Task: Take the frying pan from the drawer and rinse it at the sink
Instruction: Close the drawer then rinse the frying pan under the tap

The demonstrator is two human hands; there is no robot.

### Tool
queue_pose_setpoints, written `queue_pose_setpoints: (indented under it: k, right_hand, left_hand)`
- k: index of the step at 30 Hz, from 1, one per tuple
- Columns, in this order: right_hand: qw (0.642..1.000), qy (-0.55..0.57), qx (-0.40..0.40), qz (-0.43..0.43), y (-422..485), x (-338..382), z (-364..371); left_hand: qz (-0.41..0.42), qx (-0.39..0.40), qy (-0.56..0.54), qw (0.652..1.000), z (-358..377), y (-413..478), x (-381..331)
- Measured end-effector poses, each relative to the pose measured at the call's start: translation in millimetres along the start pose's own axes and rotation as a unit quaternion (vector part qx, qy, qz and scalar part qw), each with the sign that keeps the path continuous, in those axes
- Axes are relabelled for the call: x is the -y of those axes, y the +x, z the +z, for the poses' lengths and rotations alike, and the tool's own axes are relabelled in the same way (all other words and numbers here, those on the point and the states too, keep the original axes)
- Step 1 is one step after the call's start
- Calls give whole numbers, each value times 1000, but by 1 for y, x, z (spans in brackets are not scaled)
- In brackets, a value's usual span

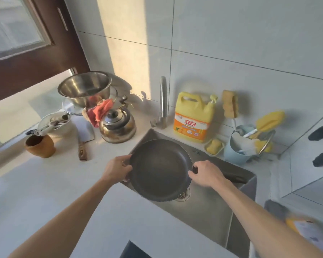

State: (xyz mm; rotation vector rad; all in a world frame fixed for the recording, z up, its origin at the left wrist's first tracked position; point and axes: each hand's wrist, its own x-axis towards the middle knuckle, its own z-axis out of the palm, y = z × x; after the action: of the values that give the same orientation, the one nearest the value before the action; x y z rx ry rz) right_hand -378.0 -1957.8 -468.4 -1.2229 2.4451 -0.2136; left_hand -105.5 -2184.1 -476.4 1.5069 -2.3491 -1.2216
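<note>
A dark round frying pan [159, 169] hangs over the steel sink [209, 207], its inside facing me. My left hand [117, 169] grips the pan's left rim. My right hand [206, 173] holds the right rim where the dark handle [235, 177] starts; the handle points right across the basin. The curved faucet [163, 101] stands behind the sink's back left corner, and no water is visible. The drain [184, 194] peeks out below the pan's lower right edge.
Left of the sink stand a steel kettle [117, 125], a cleaver [83, 140], a brown cup [40, 146], a bowl of utensils [54, 123] and a steel mixing bowl [84, 88]. A yellow detergent jug [193, 118], soap dish [213, 147] and blue holder [239, 149] sit behind the sink.
</note>
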Motion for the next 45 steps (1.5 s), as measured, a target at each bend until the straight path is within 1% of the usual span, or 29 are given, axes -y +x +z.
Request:
queue_pose_setpoints:
  k: [5, 10, 14, 18, 21, 26, 30, 31, 32, 35, 37, 39, 42, 45]
  right_hand:
    - [997, 39, 26, 55, 35, -40, 46]
    - [992, 57, 44, 106, 74, -74, 117]
    - [989, 66, 46, 122, 106, -93, 176]
    - [989, 48, 47, 133, 125, -102, 228]
    - [989, 45, 44, 136, 129, -103, 252]
    - [991, 54, 29, 117, 125, -105, 271]
    - [993, 43, 19, 106, 123, -110, 274]
    - [994, 36, 21, 101, 124, -111, 273]
    - [994, 33, 25, 97, 124, -112, 272]
    - [994, 26, 48, 91, 124, -115, 268]
    - [994, 17, 63, 89, 124, -117, 266]
    - [993, 14, 70, 91, 125, -119, 262]
    - [992, 11, 86, 93, 126, -121, 258]
    - [990, 9, 104, 91, 127, -122, 258]
  left_hand:
    - [1, 86, 43, 995, 45, 74, 10]
    - [1, 145, 109, 983, 111, 155, 48]
    - [-7, 193, 168, 967, 159, 205, 82]
    - [-15, 190, 172, 967, 189, 229, 113]
    - [-17, 179, 179, 967, 200, 236, 129]
    - [-42, 199, 166, 965, 206, 242, 140]
    - [-40, 215, 191, 957, 204, 242, 140]
    - [-30, 200, 196, 960, 200, 239, 132]
    - [-12, 163, 194, 967, 193, 236, 119]
    - [65, -8, 125, 990, 162, 227, 62]
    - [112, -97, 64, 987, 137, 227, 22]
    - [132, -133, 35, 982, 113, 234, -11]
    - [119, -144, 27, 982, 90, 246, -46]
    - [118, -154, -2, 981, 82, 248, -63]
